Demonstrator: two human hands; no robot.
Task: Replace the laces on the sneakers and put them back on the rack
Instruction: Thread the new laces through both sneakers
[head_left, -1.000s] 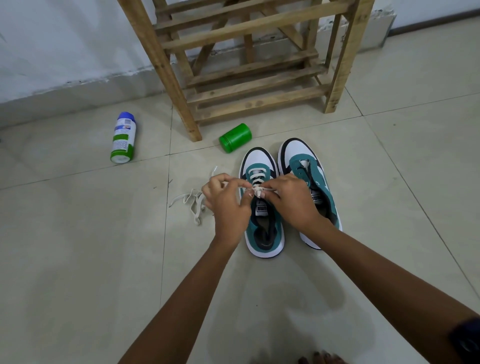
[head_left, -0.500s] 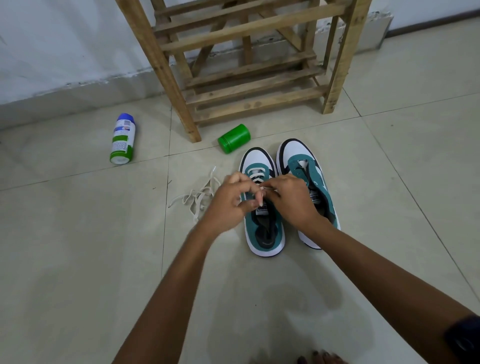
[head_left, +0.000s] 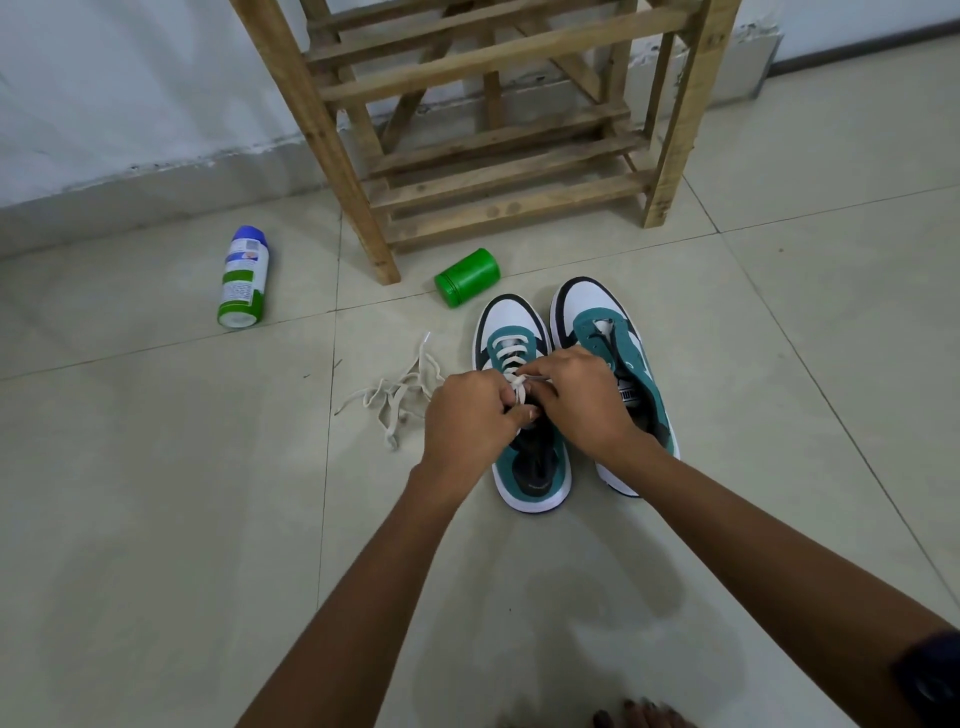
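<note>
Two sneakers stood side by side on the tiled floor (head_left: 156, 519) before the wooden rack (head_left: 498, 171); the left hand (head_left: 467, 415) and right hand (head_left: 582, 400) met over the left sneaker (head_left: 530, 467), both pinching its white lace (head_left: 511, 358). The right sneaker (head_left: 608, 332) was mostly unlaced. A loose lace (head_left: 395, 400) lay left of the hands, a green cap (head_left: 467, 278) and spray can (head_left: 243, 278) farther off.

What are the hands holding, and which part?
Both the left hand and right hand pinch the white lace at its loose ends, above the left sneaker's tongue.
</note>
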